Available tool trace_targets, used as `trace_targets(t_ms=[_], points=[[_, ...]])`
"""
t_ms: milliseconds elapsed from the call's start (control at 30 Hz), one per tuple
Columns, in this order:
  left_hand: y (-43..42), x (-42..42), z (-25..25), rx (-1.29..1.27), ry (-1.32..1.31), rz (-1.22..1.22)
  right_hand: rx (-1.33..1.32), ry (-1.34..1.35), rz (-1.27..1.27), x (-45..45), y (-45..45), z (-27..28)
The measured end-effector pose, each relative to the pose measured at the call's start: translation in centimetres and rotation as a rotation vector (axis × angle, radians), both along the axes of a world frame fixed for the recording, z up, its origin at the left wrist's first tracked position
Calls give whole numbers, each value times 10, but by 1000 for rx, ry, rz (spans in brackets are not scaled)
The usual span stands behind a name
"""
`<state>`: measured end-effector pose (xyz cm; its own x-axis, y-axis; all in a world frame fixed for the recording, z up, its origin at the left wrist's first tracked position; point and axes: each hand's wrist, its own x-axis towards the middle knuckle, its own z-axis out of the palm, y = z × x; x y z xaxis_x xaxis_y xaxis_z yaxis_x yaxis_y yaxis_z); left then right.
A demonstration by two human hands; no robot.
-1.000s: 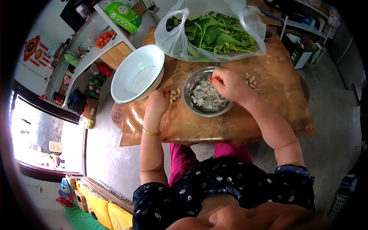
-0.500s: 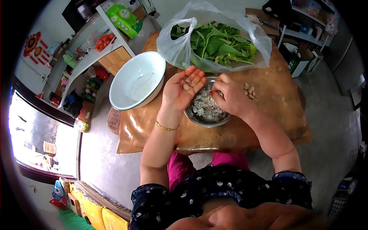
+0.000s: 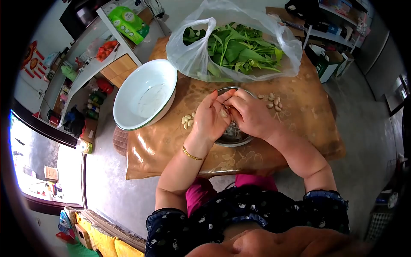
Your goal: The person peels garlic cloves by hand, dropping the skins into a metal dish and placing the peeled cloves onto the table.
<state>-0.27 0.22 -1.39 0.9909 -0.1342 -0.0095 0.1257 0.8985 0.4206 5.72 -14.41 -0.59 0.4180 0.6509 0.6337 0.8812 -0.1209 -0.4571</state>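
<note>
My left hand [image 3: 210,118] is turned palm up over the steel bowl [image 3: 236,143], cupped around a pale garlic clove [image 3: 223,113]. The fingers of my right hand [image 3: 249,112] are pinched together at my left fingertips, on something too small to make out. Beneath both hands the bowl holds papery garlic skins [image 3: 232,133], partly hidden. Pale peeled cloves [image 3: 187,121] lie on the table left of my left hand. More cloves [image 3: 274,102], browner in colour, lie to the right of the bowl.
A white enamel basin [image 3: 147,96] stands at the table's left. Behind the steel bowl, a clear plastic bag [image 3: 188,53] holds green leaves [image 3: 239,47]. The brown table cover [image 3: 274,145] reaches the near edge. A shelf [image 3: 87,81] stands at the left.
My left hand has gone from beside the peeled cloves to over the steel bowl, turning palm up. My right hand has moved to meet its fingers. The view has shifted slightly.
</note>
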Motion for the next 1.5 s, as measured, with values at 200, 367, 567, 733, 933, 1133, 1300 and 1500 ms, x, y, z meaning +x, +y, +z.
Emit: trace_targets(t_ms=[200,367,567,733,933,1133,1300,1500], points=[[-4,-1,3,163,65,110,211,99,42,11,2,-3],[-4,-5,11,364,141,92,221,107,56,11,-2,3],[-1,-5,6,487,89,165,257,206,122,9,-1,5],[-8,-6,13,693,109,328,224,343,125,11,-5,7],[-6,-6,12,764,82,345,141,188,72,12,-6,7],[-6,-5,9,846,88,357,-9,-78,23,11,-6,1],[-8,-5,8,837,123,349,-97,-134,6,4,-9,4],[-11,-7,8,787,120,353,-94,-161,11,1,-9,7]])
